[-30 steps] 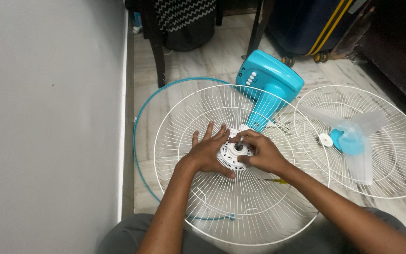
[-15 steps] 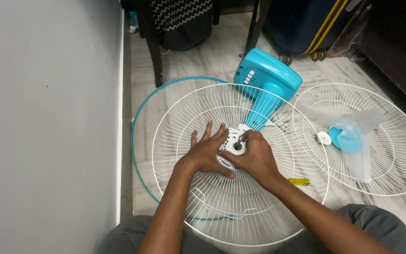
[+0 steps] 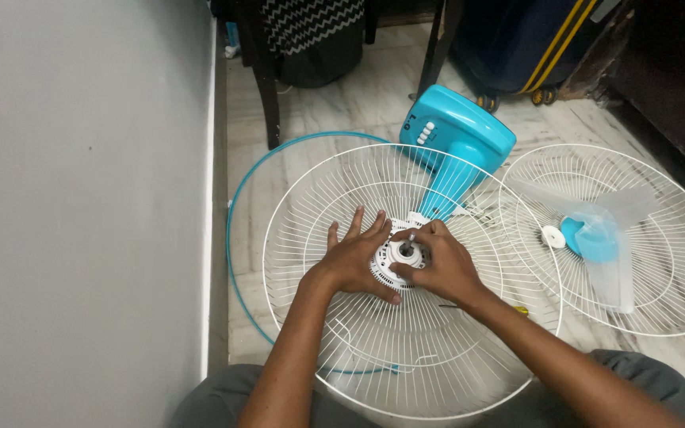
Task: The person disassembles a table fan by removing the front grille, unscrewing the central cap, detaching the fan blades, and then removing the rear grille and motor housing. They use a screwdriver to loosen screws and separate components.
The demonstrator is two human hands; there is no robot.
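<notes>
The grey wall [image 3: 81,198] filled the whole nine o'clock side; the marble floor [image 3: 358,99] ran off toward twelve; dead centre lay the big white wire guard [image 3: 334,198], a thin blue ring [image 3: 235,198] curving round its nine o'clock edge; at three o'clock a second white guard [image 3: 660,301] carried the pale translucent blade [image 3: 608,234]; at one o'clock from centre sat the turquoise fan base [image 3: 457,131]; and there, the left hand [image 3: 354,261] lay flat on the wires, fingers spread and open, at nine o'clock of the white motor hub [image 3: 394,261] in the guard's middle; the right hand [image 3: 441,265] curled over the hub from three o'clock, fingertips pinching at the small shaft [image 3: 407,247]; a yellow screwdriver handle [image 3: 522,310] just peeped out past the right wrist.
</notes>
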